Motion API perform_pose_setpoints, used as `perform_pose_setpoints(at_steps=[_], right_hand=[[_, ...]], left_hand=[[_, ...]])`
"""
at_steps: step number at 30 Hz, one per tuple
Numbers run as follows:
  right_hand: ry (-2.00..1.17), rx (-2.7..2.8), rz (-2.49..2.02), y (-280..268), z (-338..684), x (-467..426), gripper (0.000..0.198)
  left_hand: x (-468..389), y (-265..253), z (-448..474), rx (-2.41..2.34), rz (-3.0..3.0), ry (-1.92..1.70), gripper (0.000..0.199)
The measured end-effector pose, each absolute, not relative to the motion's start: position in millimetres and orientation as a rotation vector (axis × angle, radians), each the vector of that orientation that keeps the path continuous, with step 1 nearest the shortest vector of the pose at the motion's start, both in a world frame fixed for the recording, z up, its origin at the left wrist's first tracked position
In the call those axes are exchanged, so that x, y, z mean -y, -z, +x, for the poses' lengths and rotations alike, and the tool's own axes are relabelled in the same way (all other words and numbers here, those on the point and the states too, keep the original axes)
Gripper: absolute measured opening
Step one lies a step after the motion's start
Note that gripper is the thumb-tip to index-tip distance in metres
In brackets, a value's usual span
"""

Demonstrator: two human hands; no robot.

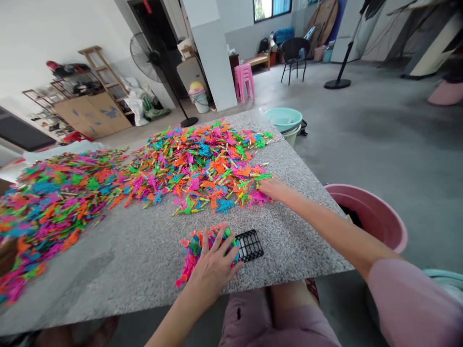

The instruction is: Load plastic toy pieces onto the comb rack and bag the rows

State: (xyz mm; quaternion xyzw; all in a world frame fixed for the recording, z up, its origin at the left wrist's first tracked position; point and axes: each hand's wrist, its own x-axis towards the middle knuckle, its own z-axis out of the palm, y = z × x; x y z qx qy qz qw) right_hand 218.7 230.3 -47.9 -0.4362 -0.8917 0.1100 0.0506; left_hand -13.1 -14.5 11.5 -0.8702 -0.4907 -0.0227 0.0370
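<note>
My left hand (215, 258) lies with fingers spread over a close cluster of small bright plastic pieces (188, 265) in orange, pink, green and blue. The cluster hides part of a black plastic grid rack (250, 245); bare cells show to the right of my fingers. At the right edge of a large heap of similar plastic pieces (202, 159), my right hand (270, 189) reaches down with its fingers together. A magenta piece (258, 196) lies under the fingertips. Whether they grip one piece or several is hidden.
The heap stretches left along the speckled stone table (144, 255). A pink tub (379, 217) stands on the floor beside the table's right edge, and a turquoise basin (284, 117) sits past the far corner. Behind are a standing fan (154, 58), pink stools (244, 79) and a black chair (295, 50).
</note>
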Motion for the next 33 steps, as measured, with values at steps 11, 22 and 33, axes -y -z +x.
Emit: perform_pose_setpoints(at_steps=[11,22,33], right_hand=[[-1.215,1.977,-1.089,98.8,159.2,-91.4,0.011],[-0.968,2.440,-0.997,71.8,131.9,-88.2,0.021],[-0.988,2.390,-0.942,75.7,122.6,-81.2,0.017]], left_hand=[[12.2,-12.4,-9.6,1.457,-2.663,0.065,0.019],[13.1,-11.9,-8.0,1.472,-2.632,0.075,0.025],[10.0,-2.1,-14.7,1.372,-2.711,0.166,0.026]])
